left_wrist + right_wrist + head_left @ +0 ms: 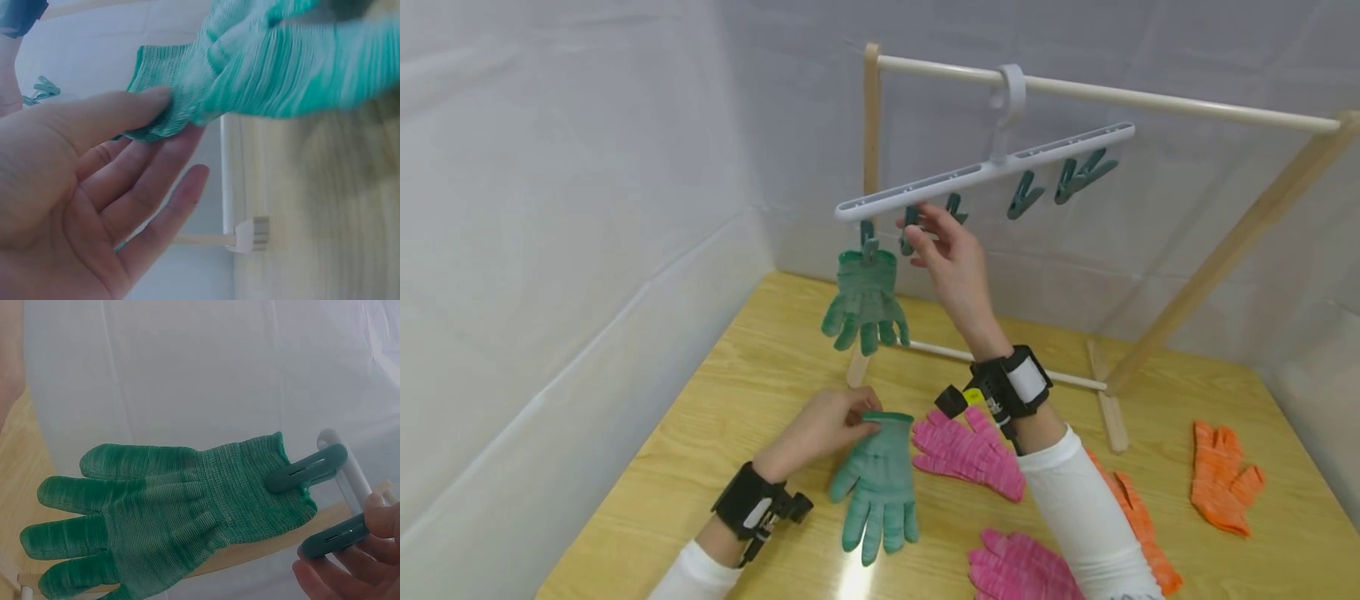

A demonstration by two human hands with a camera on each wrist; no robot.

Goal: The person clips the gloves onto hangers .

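A white clip hanger (985, 171) hangs from the wooden rack's top rail (1150, 98). One green glove (865, 300) (175, 509) dangles from its leftmost green clip (306, 467). My right hand (942, 250) is raised and pinches the second green clip (910, 229) (334, 536) beside it. Low over the table my left hand (827, 425) pinches the cuff of a second green glove (880, 483) (262, 69) between thumb and fingers, the glove hanging fingers down.
On the wooden table (745, 375) lie two pink gloves (966, 454) (1018, 571) and two orange gloves (1225, 475) (1138, 525). More green clips (1078, 177) hang free along the hanger. White fabric walls (565, 250) close in the left and back.
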